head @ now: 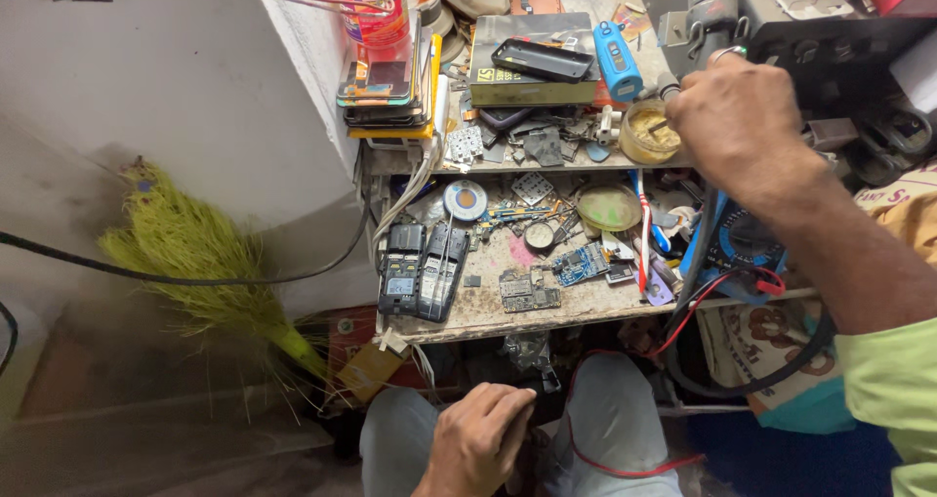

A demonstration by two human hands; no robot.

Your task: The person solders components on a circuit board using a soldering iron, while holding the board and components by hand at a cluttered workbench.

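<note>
My right hand (747, 116) reaches to the upper shelf and grips a thin soldering iron, its tip dipped into a small round tin of yellowish paste (648, 132). My left hand (480, 438) rests low between my knees with fingers curled around a small dark part that is hard to make out. On the lower worn bench (488, 311) lie a small circuit board (528, 291), a blue circuit board (582, 262) and two opened dark phones (422, 269).
A solder spool (466, 200), a round greenish lid (607, 207), a toothbrush (643, 233) and a blue multimeter (739, 243) with red and black leads crowd the bench. Stacked phones (383, 87), a box (532, 62) and a blue gadget (617, 60) fill the shelf. A straw broom (210, 263) leans left.
</note>
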